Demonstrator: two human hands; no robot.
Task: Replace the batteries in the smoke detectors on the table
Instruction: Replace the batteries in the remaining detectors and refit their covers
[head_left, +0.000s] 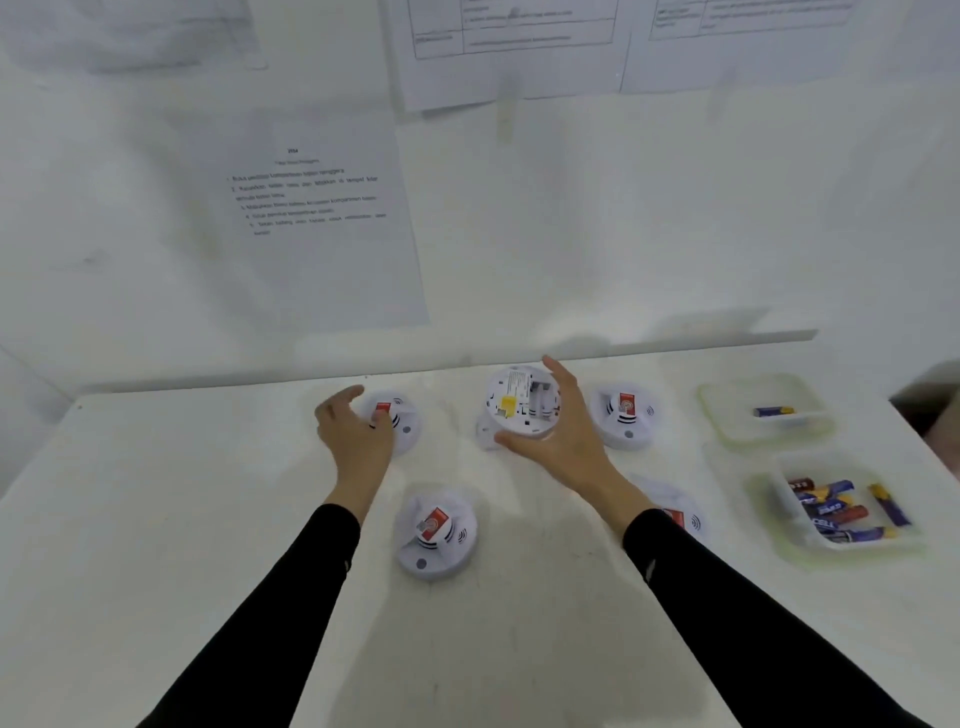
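My right hand (558, 436) grips a white smoke detector (522, 402) tilted up, its underside with an open battery bay and a yellow part facing me. A white piece (485, 434), maybe its base plate, lies under it on the table. My left hand (353, 431) hovers with loosely curled fingers over a second detector (400, 421) with a red label, holding nothing. Three more detectors lie around: one near the front (436, 535), one at the right (623, 415), one partly hidden by my right sleeve (680, 514).
At the right stand two clear plastic tubs: the far tub (727, 405) holds one battery (774, 411), the near tub (779, 499) holds several batteries (841, 512). Printed sheets (322, 208) hang on the wall behind the white table (208, 519).
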